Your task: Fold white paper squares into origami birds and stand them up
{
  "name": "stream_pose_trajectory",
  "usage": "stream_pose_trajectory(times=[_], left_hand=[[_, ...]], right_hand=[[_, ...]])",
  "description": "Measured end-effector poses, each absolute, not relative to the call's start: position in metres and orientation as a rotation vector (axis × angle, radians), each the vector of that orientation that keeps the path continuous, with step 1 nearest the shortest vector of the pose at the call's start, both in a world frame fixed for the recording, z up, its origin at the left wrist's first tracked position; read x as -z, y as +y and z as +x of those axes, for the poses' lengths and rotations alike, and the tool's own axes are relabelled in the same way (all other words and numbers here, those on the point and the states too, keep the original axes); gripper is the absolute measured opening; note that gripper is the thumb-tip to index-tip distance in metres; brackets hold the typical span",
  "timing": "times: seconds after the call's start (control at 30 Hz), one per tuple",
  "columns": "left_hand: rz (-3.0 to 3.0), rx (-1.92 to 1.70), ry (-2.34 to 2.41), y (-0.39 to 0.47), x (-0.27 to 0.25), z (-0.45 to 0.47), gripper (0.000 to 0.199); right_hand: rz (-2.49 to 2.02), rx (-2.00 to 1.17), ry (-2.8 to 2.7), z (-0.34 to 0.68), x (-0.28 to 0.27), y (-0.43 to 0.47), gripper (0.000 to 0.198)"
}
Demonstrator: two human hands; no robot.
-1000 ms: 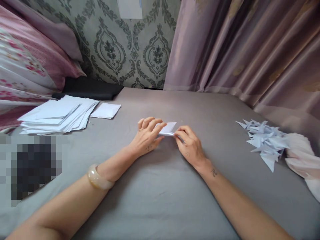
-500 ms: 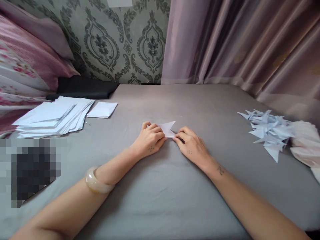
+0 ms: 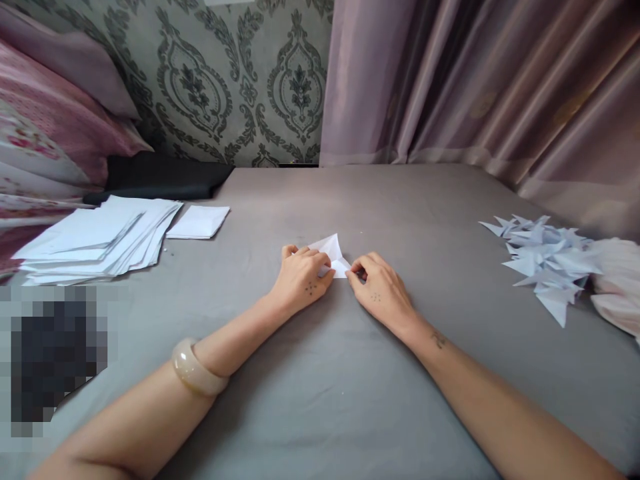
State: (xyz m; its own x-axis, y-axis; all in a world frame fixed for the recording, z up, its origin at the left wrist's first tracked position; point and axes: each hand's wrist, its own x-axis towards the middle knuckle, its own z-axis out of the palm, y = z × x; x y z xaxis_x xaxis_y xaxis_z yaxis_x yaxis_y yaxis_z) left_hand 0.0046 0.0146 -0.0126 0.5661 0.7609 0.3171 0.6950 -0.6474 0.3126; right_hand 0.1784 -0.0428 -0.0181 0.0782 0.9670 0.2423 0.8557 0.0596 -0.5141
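1. The folded paper (image 3: 329, 248) is in front of you, well to the right of the paper stack (image 3: 95, 233). One pointed flap rises on its far side, and its near edge runs roughly left to right between your hands. Your left hand hides part of it, so its long axis cannot be told for sure.
2. Your left hand (image 3: 303, 277) is on the side toward the paper stack. Its fingers curl over the paper, close to the thumb, clamped on it, and cover more of it than the other hand does.
3. Your right hand (image 3: 381, 290), farther from the paper stack, has thumb and forefinger together on the paper's right corner. The paper lies left of those fingertips, touching them.
4. Under everything spreads a grey sheet (image 3: 320, 407), lightly wrinkled on your side of the paper stack.
5. A smaller paper pile (image 3: 197, 222) sits just right of the paper stack, with black cloth (image 3: 165, 179) behind it.
6. Far right of the paper stack lie a heap of pointed paper pieces (image 3: 545, 257) and pale cloth (image 3: 617, 273).
7. Beyond the paper stack stands a patterned wall (image 3: 240, 80), with mauve curtains (image 3: 410, 80) to its right.
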Motion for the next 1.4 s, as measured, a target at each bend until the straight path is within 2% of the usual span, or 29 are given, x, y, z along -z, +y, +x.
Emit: stream_pose_trajectory(times=[0.13,0.37,0.5,0.67,0.73,0.97,1.13,1.27,1.3,1.4], left_hand=[[2.61,-0.615,1.231,0.016,0.012,0.004,0.014],[2.551,-0.578,1.258,0.015,0.011,0.004,0.014],[2.434,-0.548,1.267,0.014,0.002,-0.005,0.032],[2.402,-0.373,1.162,0.018,-0.011,-0.019,0.015],[2.423,-0.356,1.11,0.021,-0.01,-0.021,0.014],[2.695,-0.732,1.043,0.024,0.005,-0.019,0.025],[2.785,-1.018,1.185,0.016,0.01,-0.014,0.047],[2.785,-0.863,1.038,0.015,0.014,-0.012,0.019],[2.786,-0.798,0.97,0.015,0.015,-0.011,0.016],[2.769,-0.689,0.803,0.017,0.017,-0.011,0.026]], right_hand=[[-1.737,-0.324,-1.813,0.19,0.016,-0.045,0.007],[-1.446,-0.268,-2.001,0.176,0.013,-0.054,0.029],[-1.477,-0.238,-2.089,0.171,0.018,-0.057,0.034],[-1.503,-0.201,-2.141,0.172,0.017,-0.059,0.034],[-1.512,-0.194,-2.153,0.172,0.016,-0.06,0.035],[-1.511,-0.178,-2.181,0.171,0.017,-0.06,0.039],[-1.51,-0.189,-2.183,0.171,0.015,-0.06,0.038],[-1.527,-0.228,-2.176,0.171,0.013,-0.061,0.036],[-1.531,-0.23,-2.172,0.171,0.013,-0.061,0.036],[-1.556,-0.234,-2.15,0.171,0.014,-0.061,0.036]])
